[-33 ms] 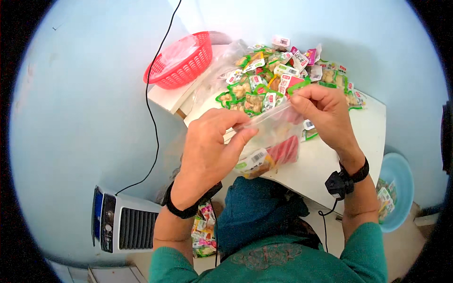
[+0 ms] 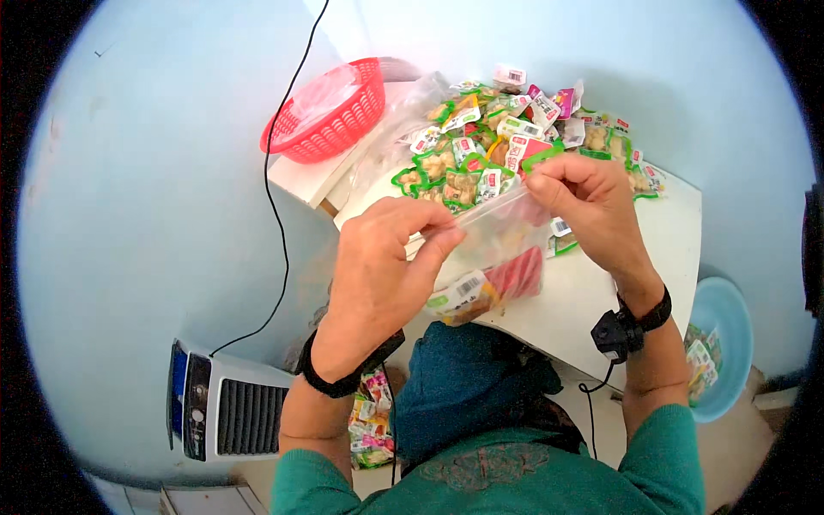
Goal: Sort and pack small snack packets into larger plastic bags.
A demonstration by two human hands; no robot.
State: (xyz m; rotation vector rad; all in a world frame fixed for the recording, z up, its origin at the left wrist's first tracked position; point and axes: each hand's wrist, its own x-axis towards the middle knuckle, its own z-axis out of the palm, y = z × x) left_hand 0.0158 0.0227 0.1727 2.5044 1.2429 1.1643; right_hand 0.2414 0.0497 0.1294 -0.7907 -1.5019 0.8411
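A clear plastic zip bag (image 2: 496, 240) hangs between my hands near the table's front edge. My left hand (image 2: 378, 262) pinches its top edge at the left corner, thumb against index finger. At the other corner my right hand (image 2: 588, 202) is closed on the same edge. Inside the bag lie a white packet with a barcode (image 2: 463, 293) and a red packet (image 2: 519, 273). Just beyond the bag spreads a heap of small snack packets (image 2: 463, 184), many with green edges. The right fingertips partly cover the heap's near side.
The heap lies on a white table (image 2: 635, 257). A red plastic basket (image 2: 343, 129) with clear plastic in it stands at the back left. A blue basin (image 2: 730, 343) with packets is low on the right. More packets (image 2: 371, 421) and an air cooler (image 2: 249, 412) are at lower left.
My left thumb has moved up against the index finger, closing on the bag's top edge. My right hand has barely moved.
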